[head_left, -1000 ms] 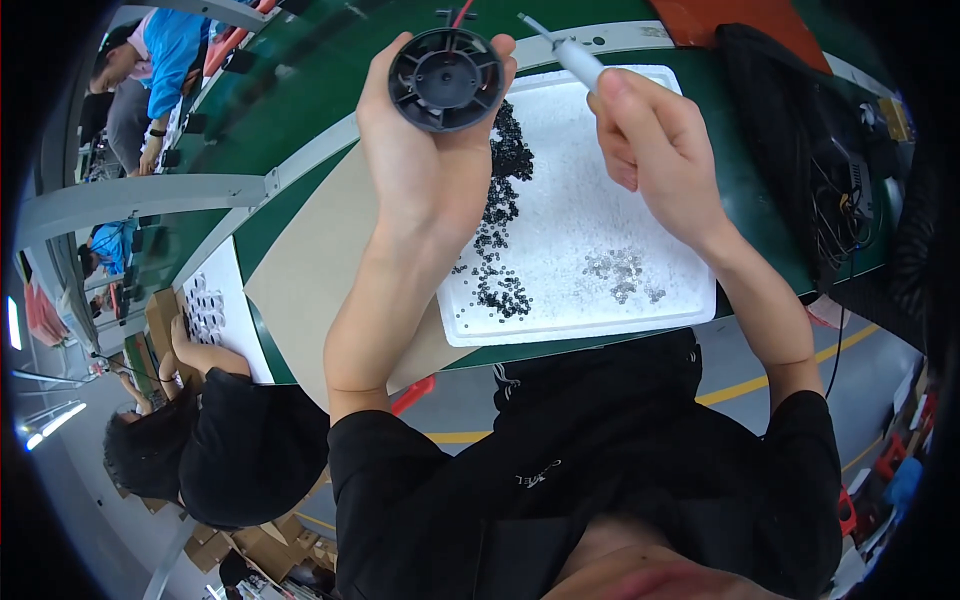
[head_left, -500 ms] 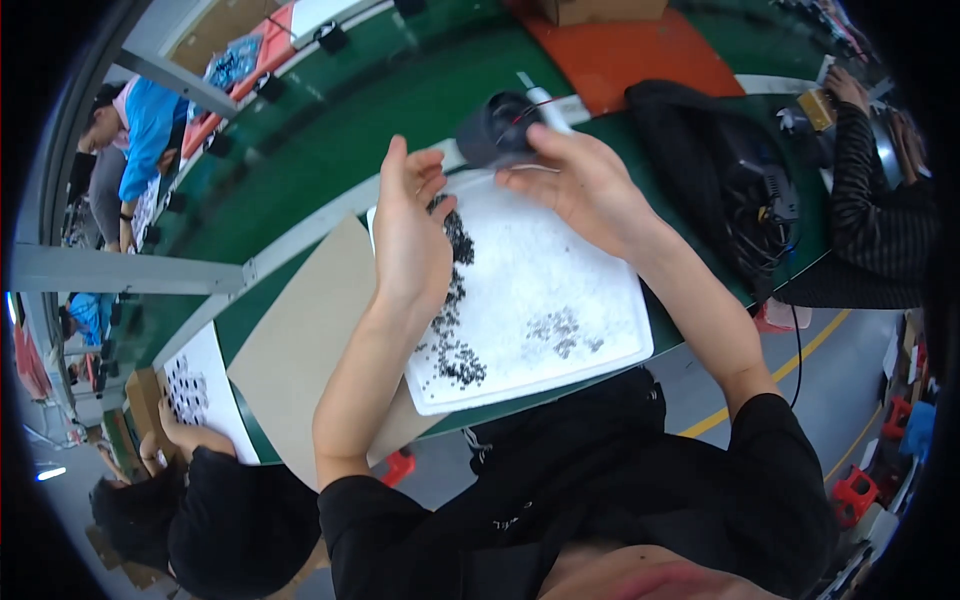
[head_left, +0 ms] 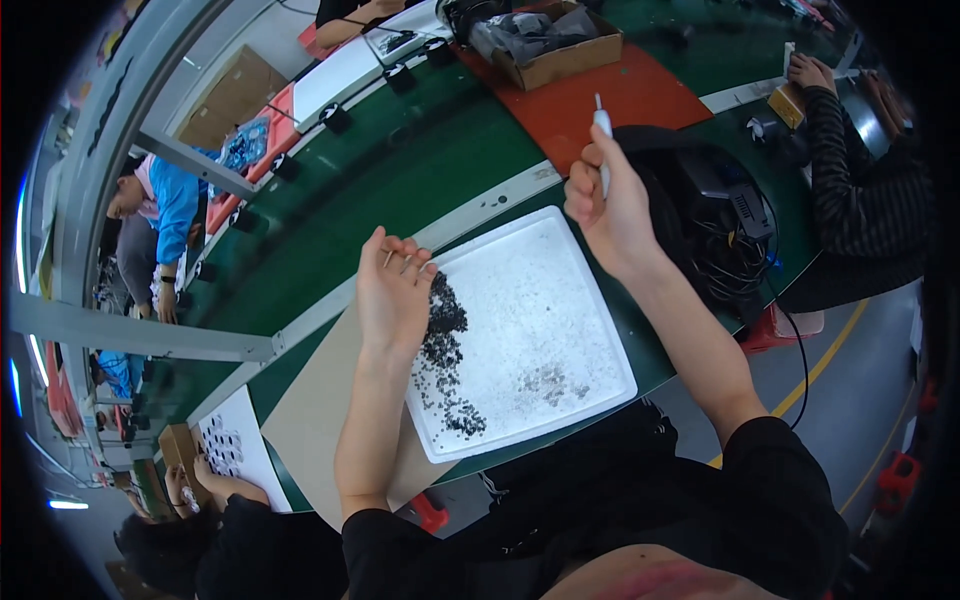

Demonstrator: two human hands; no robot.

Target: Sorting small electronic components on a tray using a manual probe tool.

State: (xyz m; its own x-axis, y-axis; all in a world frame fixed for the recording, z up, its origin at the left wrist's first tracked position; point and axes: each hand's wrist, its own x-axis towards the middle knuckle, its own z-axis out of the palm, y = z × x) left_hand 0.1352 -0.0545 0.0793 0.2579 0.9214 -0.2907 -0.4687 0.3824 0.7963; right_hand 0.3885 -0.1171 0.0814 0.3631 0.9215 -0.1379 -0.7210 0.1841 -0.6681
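Note:
My right hand (head_left: 612,205) is raised beyond the far right edge of the tray, closed round a slim white pen-shaped tool (head_left: 602,122) with a thin tip pointing up and away. Over the tray's left edge hovers my left hand (head_left: 393,300), thumb out and fingers loosely bent and apart. I see nothing held in it. The shallow white tray (head_left: 520,300) lies in front of me on the green bench. Many tiny black pieces (head_left: 445,320) are heaped along its left side, beside my left hand. Fainter grey bits (head_left: 550,385) are scattered near its front right.
Left of the tray lies a beige board (head_left: 310,430). Beyond it runs a metal rail (head_left: 500,200). A black case with cables (head_left: 715,200) stands at right, near an orange-red mat (head_left: 650,95) bearing a cardboard box (head_left: 570,55). A striped sleeve (head_left: 850,190) shows far right.
The round black part that was at my hands no longer shows there. My right hand has moved up and right with the white tool; my left hand has come lower in view.

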